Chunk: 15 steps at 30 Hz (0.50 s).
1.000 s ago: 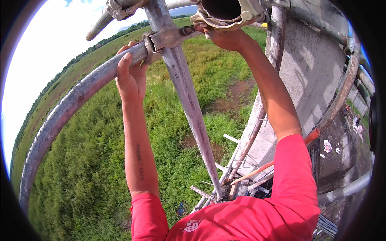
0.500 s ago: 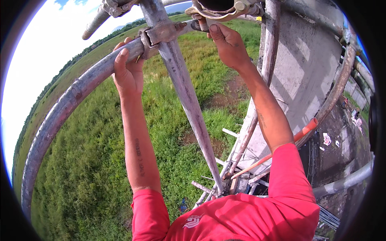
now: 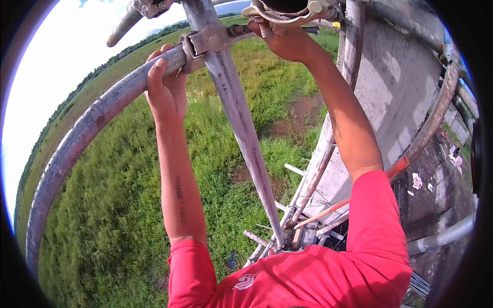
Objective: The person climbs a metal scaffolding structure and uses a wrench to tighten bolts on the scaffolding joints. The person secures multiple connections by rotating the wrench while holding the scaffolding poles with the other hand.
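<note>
One curled left hand [image 3: 166,88] grips a pipe [image 3: 97,118]; the right hand [image 3: 290,45], closed on a dark tool [image 3: 311,30], sits partly behind a bolt [image 3: 264,29]; a pole [image 3: 237,105] stands between, concrete [image 3: 387,87] rightward.

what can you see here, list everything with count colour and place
Upright pole: one, grey, centre
Side pole: one, grey, curving down the left
Other poles: several, grey and brownish, top and right
Joint clamp: one, grey, on upright pole
Upper clamp: one, dull metal, top centre
Threaded bolt: one, brownish, at upper clamp
Dark bar end: one, beside right hand
Pipe: one, orange, lower right
Wall: one, grey, right
Scraps: several, whitish, far right
Field: one, green, below
Shirt: one, red, bottom
Left hand: one, around side pole
Right hand: one, under upper clamp
</note>
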{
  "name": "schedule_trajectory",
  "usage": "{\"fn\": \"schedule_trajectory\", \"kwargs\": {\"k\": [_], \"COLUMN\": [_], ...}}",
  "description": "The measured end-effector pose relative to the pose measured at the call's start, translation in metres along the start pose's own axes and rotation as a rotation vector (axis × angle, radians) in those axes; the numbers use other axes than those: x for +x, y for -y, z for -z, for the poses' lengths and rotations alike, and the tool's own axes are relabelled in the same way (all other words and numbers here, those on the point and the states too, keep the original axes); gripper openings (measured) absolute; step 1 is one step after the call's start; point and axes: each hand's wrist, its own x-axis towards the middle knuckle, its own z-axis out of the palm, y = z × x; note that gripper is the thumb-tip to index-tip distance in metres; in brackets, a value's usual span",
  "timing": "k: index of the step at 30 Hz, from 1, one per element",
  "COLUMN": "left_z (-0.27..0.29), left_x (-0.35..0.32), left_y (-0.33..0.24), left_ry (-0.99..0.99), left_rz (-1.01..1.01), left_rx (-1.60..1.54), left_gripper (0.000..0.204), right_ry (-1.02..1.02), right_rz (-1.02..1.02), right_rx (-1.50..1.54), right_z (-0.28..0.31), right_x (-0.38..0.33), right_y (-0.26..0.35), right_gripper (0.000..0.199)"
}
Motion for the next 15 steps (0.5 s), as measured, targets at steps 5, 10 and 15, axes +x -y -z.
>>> {"fn": "schedule_trajectory", "kwargs": {"k": [5, 10, 15], "left_z": [-0.002, -0.001, -0.001], "left_x": [0.003, 0.002, 0.000], "left_y": [0.000, -0.002, -0.001], "left_ry": [-0.039, 0.013, -0.005], "left_rz": [-0.003, -0.008, 0.003], "left_rx": [-0.002, 0.015, -0.004], "left_gripper": [0.039, 0.038, 0.038], "right_ry": [-0.043, -0.221, -0.104], "right_rz": [-0.600, -0.450, -0.036], "right_rx": [1.010, 0.407, 0.168], "right_z": [-0.022, 0.007, -0.004], "right_x": [-0.049, -0.044, -0.018], "right_y": [0.063, 0.025, -0.020], "right_gripper": [0.044, 0.051, 0.051]}}
